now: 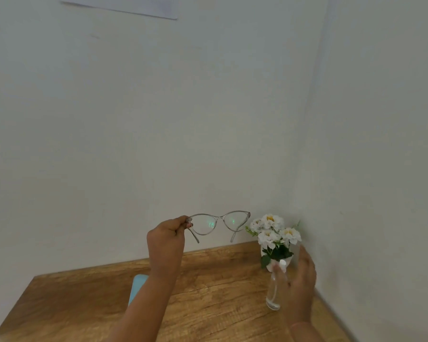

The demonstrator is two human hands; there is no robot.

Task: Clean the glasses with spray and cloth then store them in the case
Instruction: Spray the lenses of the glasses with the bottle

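Observation:
My left hand (167, 239) is raised above the table and pinches clear-framed cat-eye glasses (219, 222) at their left hinge. The temples are unfolded and point toward me. A clear spray bottle (273, 291) with a white nozzle stands on the wooden table (220, 304) at the right. My right hand (303, 282) is blurred just to the right of the bottle, fingers apart, thumb by its neck; it does not clearly grip it. A light blue flat item (137, 287), case or cloth, lies on the table, partly hidden behind my left forearm.
A small white pot of white flowers (276, 236) stands in the table's back right corner, right behind the bottle. White walls close the table at the back and on the right.

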